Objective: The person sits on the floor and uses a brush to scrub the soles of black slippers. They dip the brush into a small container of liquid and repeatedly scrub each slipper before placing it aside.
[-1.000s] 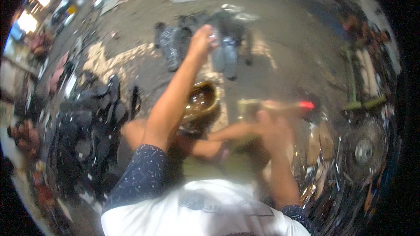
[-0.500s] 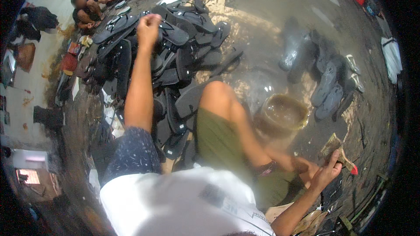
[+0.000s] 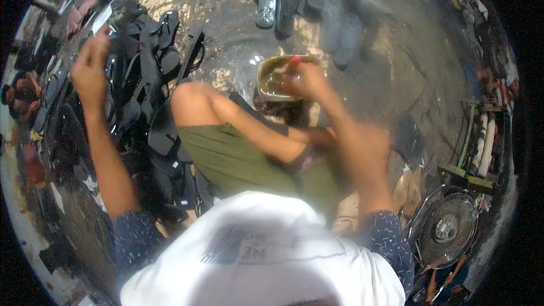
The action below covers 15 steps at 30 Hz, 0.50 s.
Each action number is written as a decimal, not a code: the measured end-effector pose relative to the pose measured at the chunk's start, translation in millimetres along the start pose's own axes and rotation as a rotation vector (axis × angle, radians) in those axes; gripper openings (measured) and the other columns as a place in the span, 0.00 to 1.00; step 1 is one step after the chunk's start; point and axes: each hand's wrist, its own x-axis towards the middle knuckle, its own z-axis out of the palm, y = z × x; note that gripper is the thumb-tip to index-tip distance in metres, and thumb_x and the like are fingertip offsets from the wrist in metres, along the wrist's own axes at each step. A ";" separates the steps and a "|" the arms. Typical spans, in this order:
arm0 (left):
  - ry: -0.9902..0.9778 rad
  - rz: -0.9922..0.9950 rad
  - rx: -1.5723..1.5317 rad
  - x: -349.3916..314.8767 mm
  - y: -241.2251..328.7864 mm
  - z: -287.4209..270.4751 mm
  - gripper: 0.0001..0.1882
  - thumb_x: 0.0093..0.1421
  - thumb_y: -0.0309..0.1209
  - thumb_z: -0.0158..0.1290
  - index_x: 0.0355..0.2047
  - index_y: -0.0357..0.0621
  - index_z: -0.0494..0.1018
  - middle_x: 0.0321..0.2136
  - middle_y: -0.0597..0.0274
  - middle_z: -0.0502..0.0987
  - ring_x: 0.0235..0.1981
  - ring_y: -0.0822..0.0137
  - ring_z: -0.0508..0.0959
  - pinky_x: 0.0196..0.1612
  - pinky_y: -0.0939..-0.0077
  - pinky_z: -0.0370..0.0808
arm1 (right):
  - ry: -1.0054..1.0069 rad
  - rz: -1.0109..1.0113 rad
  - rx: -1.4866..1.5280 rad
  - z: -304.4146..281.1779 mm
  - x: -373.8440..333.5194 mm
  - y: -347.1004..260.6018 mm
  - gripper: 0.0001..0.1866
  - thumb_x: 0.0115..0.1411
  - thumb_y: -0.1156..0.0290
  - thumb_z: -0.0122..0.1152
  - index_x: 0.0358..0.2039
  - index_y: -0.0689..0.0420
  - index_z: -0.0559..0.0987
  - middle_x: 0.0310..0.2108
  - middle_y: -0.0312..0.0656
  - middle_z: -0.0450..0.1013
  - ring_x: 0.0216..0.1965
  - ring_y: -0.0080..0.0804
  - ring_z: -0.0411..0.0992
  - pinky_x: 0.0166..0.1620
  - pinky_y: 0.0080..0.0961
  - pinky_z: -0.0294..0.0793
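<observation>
**Brush at the bowl, sandal parts piled to the left**

The rough, stained concrete floor (image 3: 226, 51) fills the view, glossy in patches. At nine to eleven o'clock sprawls the largest thing on it: a heap of black sandal soles and straps (image 3: 141, 90), flat, rubbery, matte pieces overlapping loosely. At twelve o'clock a few more dark sandals (image 3: 283, 0) lie side by side, apart from the heap. At four o'clock stands a small round fan (image 3: 447, 229) with a wire grille, just below a greenish metal frame (image 3: 476, 147).

At the centre, just past the bent knee in olive shorts (image 3: 232, 158), sits a shallow rounded bowl (image 3: 277, 76), dull yellow, holding brownish liquid. The right hand (image 3: 306, 79) is closed on a brush with a red tip (image 3: 294, 60), held over the bowl's rim; it is blurred, so the bristles cannot be made out. The left hand (image 3: 90, 68) is raised over the heap at ten o'clock; whether its fingers pinch anything cannot be told.

Judging by the big heap against the few laid-out pairs, most of the work looks undone.
</observation>
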 end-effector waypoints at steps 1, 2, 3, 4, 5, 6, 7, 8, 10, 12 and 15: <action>-0.092 0.066 -0.008 -33.1 21.0 5.9 0.16 0.67 0.33 0.55 0.50 0.37 0.80 0.48 0.55 0.82 0.49 0.70 0.79 0.54 0.74 0.73 | -0.042 -0.007 -0.096 2.3 7.7 -12.4 0.16 0.62 0.60 0.67 0.46 0.53 0.83 0.43 0.48 0.81 0.45 0.42 0.80 0.50 0.35 0.77; -0.201 0.061 0.004 -62.7 35.6 19.4 0.14 0.65 0.30 0.57 0.49 0.37 0.80 0.45 0.53 0.83 0.46 0.68 0.81 0.52 0.73 0.74 | -0.082 0.021 -0.204 -6.1 4.1 -17.5 0.15 0.61 0.62 0.68 0.46 0.52 0.83 0.43 0.48 0.81 0.45 0.43 0.80 0.50 0.36 0.77; -0.253 0.043 0.025 -91.1 40.9 25.3 0.13 0.64 0.29 0.58 0.48 0.39 0.81 0.42 0.53 0.84 0.45 0.66 0.81 0.51 0.73 0.74 | 0.046 -0.010 -0.075 -10.2 1.0 -19.8 0.15 0.59 0.61 0.69 0.44 0.53 0.83 0.41 0.49 0.81 0.43 0.45 0.79 0.49 0.38 0.77; -0.309 0.025 0.042 -115.5 39.8 31.1 0.12 0.63 0.28 0.59 0.47 0.40 0.82 0.39 0.53 0.84 0.43 0.65 0.82 0.49 0.73 0.75 | 0.173 -0.035 0.052 -14.5 -6.4 -19.7 0.15 0.57 0.60 0.71 0.42 0.54 0.83 0.38 0.50 0.80 0.42 0.48 0.79 0.47 0.40 0.77; -0.365 -0.052 0.107 -144.4 33.4 24.4 0.15 0.60 0.30 0.61 0.48 0.42 0.81 0.42 0.52 0.83 0.46 0.61 0.80 0.51 0.70 0.73 | 0.289 -0.097 0.207 -7.5 -3.0 -24.1 0.16 0.55 0.59 0.73 0.40 0.54 0.83 0.36 0.51 0.80 0.40 0.50 0.79 0.46 0.42 0.78; -0.472 -0.109 0.090 -161.6 27.5 37.4 0.19 0.58 0.32 0.64 0.49 0.44 0.81 0.46 0.50 0.81 0.50 0.57 0.78 0.54 0.67 0.71 | 0.434 -0.137 0.608 -16.0 -12.5 -2.9 0.15 0.55 0.66 0.74 0.42 0.54 0.83 0.36 0.47 0.81 0.42 0.44 0.80 0.48 0.38 0.78; -0.469 0.057 0.219 -180.8 28.1 39.0 0.25 0.54 0.36 0.66 0.53 0.46 0.78 0.52 0.49 0.77 0.54 0.54 0.73 0.57 0.63 0.68 | 0.453 -0.140 0.762 -34.2 -23.3 -12.7 0.14 0.55 0.68 0.74 0.42 0.54 0.83 0.36 0.45 0.81 0.43 0.43 0.80 0.48 0.36 0.78; -0.465 0.238 0.330 -191.2 32.3 43.3 0.33 0.51 0.39 0.69 0.57 0.48 0.76 0.58 0.49 0.72 0.58 0.51 0.69 0.61 0.59 0.64 | 0.489 -0.136 0.901 -61.5 -37.3 -22.3 0.14 0.55 0.69 0.74 0.42 0.54 0.83 0.36 0.44 0.81 0.44 0.41 0.80 0.48 0.34 0.78; -0.528 0.251 0.302 -192.6 35.8 55.7 0.48 0.44 0.45 0.72 0.65 0.50 0.67 0.65 0.48 0.62 0.63 0.47 0.62 0.65 0.53 0.58 | 0.352 -0.189 0.603 -87.8 -67.7 11.7 0.12 0.57 0.70 0.72 0.42 0.55 0.83 0.39 0.43 0.82 0.43 0.37 0.80 0.48 0.33 0.78; -0.550 0.218 0.304 -184.8 27.4 64.2 0.51 0.44 0.49 0.72 0.67 0.51 0.65 0.66 0.46 0.62 0.66 0.48 0.60 0.68 0.56 0.56 | 0.293 -0.047 -0.159 -93.1 -95.6 82.3 0.11 0.61 0.68 0.68 0.43 0.56 0.84 0.42 0.40 0.83 0.41 0.29 0.78 0.44 0.30 0.77; -0.481 -0.027 -0.227 -150.4 69.8 61.1 0.45 0.52 0.52 0.65 0.65 0.42 0.66 0.54 0.50 0.75 0.52 0.54 0.76 0.57 0.61 0.72 | 0.538 0.110 0.638 -139.9 -109.2 45.6 0.13 0.64 0.62 0.66 0.42 0.58 0.84 0.37 0.35 0.82 0.39 0.21 0.75 0.40 0.26 0.75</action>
